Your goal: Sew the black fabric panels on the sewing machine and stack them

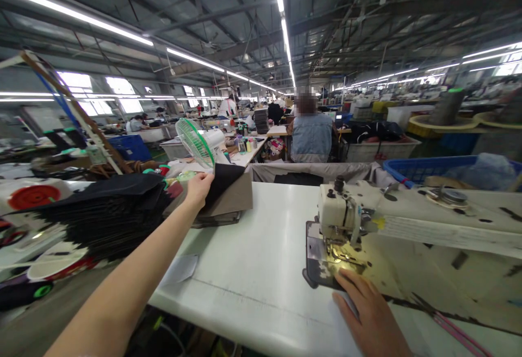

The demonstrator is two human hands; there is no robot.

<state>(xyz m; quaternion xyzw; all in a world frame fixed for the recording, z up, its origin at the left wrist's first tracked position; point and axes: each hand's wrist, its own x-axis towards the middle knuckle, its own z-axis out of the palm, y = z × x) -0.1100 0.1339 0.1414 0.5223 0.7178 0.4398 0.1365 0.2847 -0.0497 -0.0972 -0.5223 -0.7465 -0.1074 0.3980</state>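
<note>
My left hand [199,188] reaches out to a stack of grey-brown fabric pieces [234,196] on the table. Its fingers are closed on the corner of a dark fabric piece [222,180], which is lifted and folded up from the stack. My right hand [365,308] rests on the white table beside the sewing machine [340,221], fingers stretched out and holding nothing. The fingertips lie near the front edge of the lit needle plate. To the right of that hand lie pink-handled scissors [452,330].
A tall pile of black fabric pieces [118,210] stands left of my forearm. Behind the stack is a green-rimmed fan [194,142]. A white paper scrap [179,269] lies on the table [248,270]. Beyond the machine is a blue basket [428,165]; a person [312,136] sits ahead.
</note>
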